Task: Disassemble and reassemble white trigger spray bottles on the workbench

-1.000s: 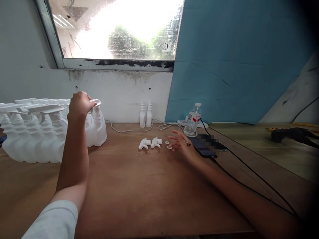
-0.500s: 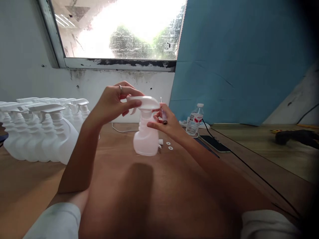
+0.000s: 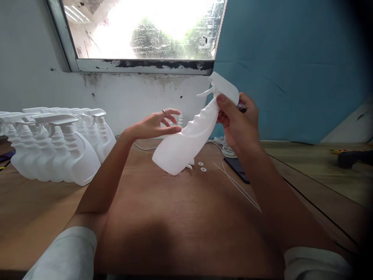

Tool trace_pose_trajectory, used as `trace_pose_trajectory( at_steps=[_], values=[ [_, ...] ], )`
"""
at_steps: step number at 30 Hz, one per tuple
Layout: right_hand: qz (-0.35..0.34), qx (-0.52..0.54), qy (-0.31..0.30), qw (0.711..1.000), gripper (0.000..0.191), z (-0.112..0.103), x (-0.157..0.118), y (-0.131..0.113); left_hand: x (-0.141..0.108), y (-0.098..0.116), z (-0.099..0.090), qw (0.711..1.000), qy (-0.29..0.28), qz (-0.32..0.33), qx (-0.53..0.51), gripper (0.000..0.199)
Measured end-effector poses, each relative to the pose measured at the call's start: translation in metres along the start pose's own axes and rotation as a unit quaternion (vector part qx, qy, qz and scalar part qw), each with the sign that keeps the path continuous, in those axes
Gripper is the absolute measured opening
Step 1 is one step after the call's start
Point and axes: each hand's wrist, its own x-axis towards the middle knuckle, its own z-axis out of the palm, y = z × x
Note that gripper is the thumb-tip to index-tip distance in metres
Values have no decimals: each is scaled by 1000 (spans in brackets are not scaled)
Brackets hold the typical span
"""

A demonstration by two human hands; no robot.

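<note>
The person's right grip [image 3: 240,120] is closed around the neck of a white spray bottle [image 3: 186,146], which tilts in the air above the bench [image 3: 175,217], trigger end up. The left grip [image 3: 159,124] is loosely parted, its thumb at the spray bottle's side; whether they touch cannot be told. Left of the spray bottle stand similar bottles [image 3: 58,153]; right of its base lie washers [image 3: 205,170], thin tubes [image 3: 240,189] and a dark phone [image 3: 237,170].
</note>
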Motion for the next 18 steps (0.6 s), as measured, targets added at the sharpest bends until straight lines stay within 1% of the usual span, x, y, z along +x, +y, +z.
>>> trace_pose_trajectory(
  at_steps=[2, 3, 4, 5, 8, 10, 11, 13, 14, 16, 18],
  values=[
    [3, 9, 18, 1000, 36, -1, 2, 0, 1, -5, 0, 997, -71, -12, -28, 50],
    [1, 6, 20, 1000, 35, -1, 2, -1, 1, -6, 0, 996, -85, -14, -29, 48],
    [1, -1, 15, 1000, 33, -1, 1, -3, 0, -6, 1, 996, -82, -15, -15, 48],
    [2, -9, 2, 1000, 31, -2, 1, -5, 0, -6, 1, 998, -67, -14, 13, 49],
    [3, -51, -64, 997, 29, -8, -1, -13, -2, -3, 0, 992, 10, -1, 128, 53],
    [-22, -99, -104, 989, 33, -16, -1, -19, -3, -2, -1, 983, 46, 16, 179, 53],
    [-37, -124, -120, 984, 34, -21, 0, -22, -3, -2, -3, 980, 56, 25, 188, 52],
    [-59, -157, -149, 974, 34, -29, 1, -25, -3, -4, -6, 982, 60, 36, 174, 49],
    [-68, -165, -157, 971, 34, -32, 1, -26, -3, -6, -8, 986, 56, 37, 150, 47],
    [-89, -165, -161, 969, 37, -34, 1, -28, -4, -13, -11, 996, 40, 28, 74, 44],
    [-105, -156, -169, 968, 42, -34, 0, -30, -7, -21, -13, 1000, 22, 3, -16, 42]
  ],
)
